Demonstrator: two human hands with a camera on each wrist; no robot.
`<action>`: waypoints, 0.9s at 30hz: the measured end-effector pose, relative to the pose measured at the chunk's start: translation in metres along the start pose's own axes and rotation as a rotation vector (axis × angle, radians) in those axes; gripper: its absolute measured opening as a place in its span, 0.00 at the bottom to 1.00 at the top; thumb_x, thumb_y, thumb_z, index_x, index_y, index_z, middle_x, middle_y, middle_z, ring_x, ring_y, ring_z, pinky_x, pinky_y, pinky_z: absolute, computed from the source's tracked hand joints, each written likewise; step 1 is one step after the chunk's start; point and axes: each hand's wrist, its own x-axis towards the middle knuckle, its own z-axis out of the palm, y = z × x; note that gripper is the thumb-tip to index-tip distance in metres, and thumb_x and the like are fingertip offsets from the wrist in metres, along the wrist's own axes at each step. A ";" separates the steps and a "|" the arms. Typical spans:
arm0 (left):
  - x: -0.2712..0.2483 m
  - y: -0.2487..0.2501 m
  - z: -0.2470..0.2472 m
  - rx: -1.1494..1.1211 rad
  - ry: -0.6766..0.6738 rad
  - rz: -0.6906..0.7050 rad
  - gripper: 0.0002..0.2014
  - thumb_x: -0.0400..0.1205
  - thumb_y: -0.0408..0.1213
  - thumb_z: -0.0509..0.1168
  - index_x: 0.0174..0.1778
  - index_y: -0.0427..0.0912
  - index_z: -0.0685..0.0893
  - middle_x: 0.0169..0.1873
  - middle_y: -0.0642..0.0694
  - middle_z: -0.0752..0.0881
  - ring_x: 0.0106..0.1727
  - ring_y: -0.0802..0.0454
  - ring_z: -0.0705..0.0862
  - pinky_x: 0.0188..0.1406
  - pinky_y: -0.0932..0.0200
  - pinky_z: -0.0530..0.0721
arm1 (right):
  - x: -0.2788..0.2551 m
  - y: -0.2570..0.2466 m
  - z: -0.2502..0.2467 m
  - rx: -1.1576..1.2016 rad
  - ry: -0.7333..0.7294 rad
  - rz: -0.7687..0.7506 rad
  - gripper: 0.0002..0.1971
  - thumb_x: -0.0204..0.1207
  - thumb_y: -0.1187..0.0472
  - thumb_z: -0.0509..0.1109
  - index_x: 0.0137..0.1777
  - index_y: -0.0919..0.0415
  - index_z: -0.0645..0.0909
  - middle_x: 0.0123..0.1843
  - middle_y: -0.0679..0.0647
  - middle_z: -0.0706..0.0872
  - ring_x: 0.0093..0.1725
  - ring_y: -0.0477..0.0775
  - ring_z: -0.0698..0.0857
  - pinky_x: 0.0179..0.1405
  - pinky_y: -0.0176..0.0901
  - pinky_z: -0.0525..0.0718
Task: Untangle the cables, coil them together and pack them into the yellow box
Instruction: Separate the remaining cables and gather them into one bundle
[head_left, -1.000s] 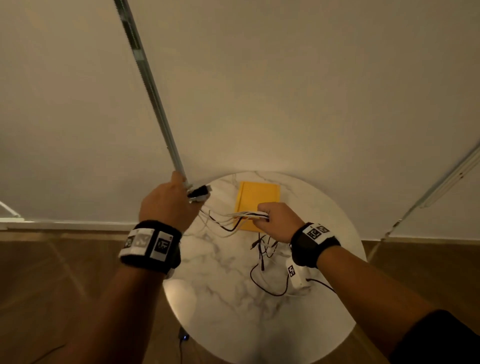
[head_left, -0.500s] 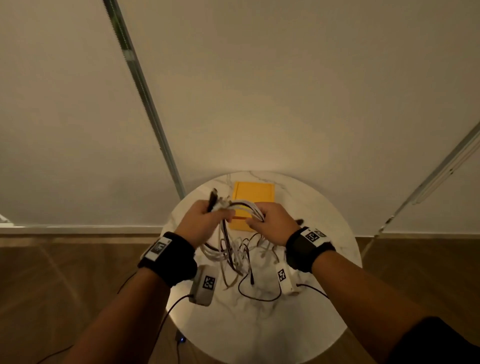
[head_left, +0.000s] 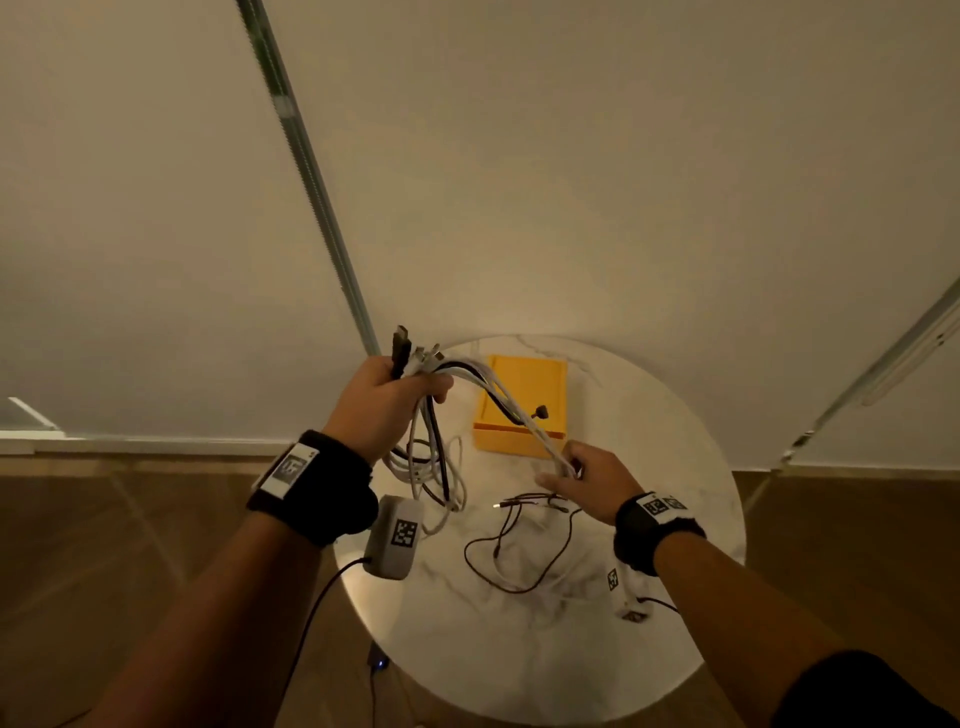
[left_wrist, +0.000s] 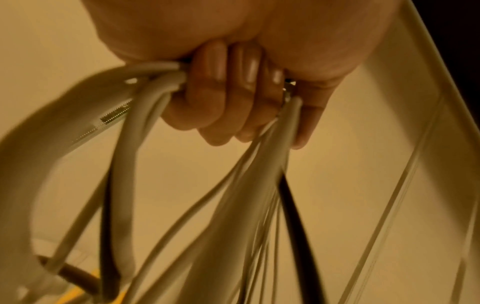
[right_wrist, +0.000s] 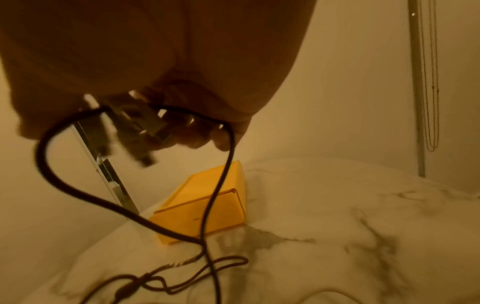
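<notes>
Gathering appears well under way: a bundle of white and black cables is gripped above the round white marble table by the left hand, whose fingers are curled tightly around it, plug ends sticking up past the fist. The far end of that bundle is pinched by the right hand between thumb and fingertips, just in front of the open yellow cardboard box. One thin dark red cable lies loose on the marble — not yet gathered, it is judged. Coiling is only begun, and nothing is seen packed in the box. The box is set near the table's far edge, close to the pale wall; ample bare marble is left nearer the person, though the rim is close on both sides — slack loops could slide off.
</notes>
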 end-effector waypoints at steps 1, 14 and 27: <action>0.000 0.000 0.000 0.003 0.007 -0.003 0.13 0.71 0.47 0.71 0.22 0.49 0.84 0.16 0.55 0.67 0.18 0.57 0.65 0.28 0.54 0.63 | 0.000 0.003 0.002 -0.017 0.005 0.008 0.26 0.69 0.35 0.78 0.40 0.57 0.76 0.37 0.56 0.81 0.35 0.54 0.78 0.35 0.49 0.76; 0.002 0.006 0.011 0.338 -0.080 0.104 0.15 0.82 0.40 0.73 0.29 0.42 0.86 0.21 0.48 0.72 0.23 0.54 0.70 0.32 0.55 0.68 | -0.016 -0.002 -0.035 -0.037 0.105 0.036 0.75 0.38 0.21 0.82 0.86 0.42 0.50 0.84 0.54 0.59 0.83 0.60 0.64 0.79 0.64 0.70; 0.004 0.001 0.033 0.380 -0.165 0.240 0.09 0.83 0.49 0.73 0.36 0.61 0.86 0.26 0.58 0.83 0.28 0.57 0.80 0.34 0.54 0.78 | 0.005 -0.118 -0.102 -0.072 0.067 -0.354 0.14 0.79 0.53 0.74 0.37 0.59 0.79 0.30 0.56 0.80 0.30 0.53 0.79 0.34 0.50 0.77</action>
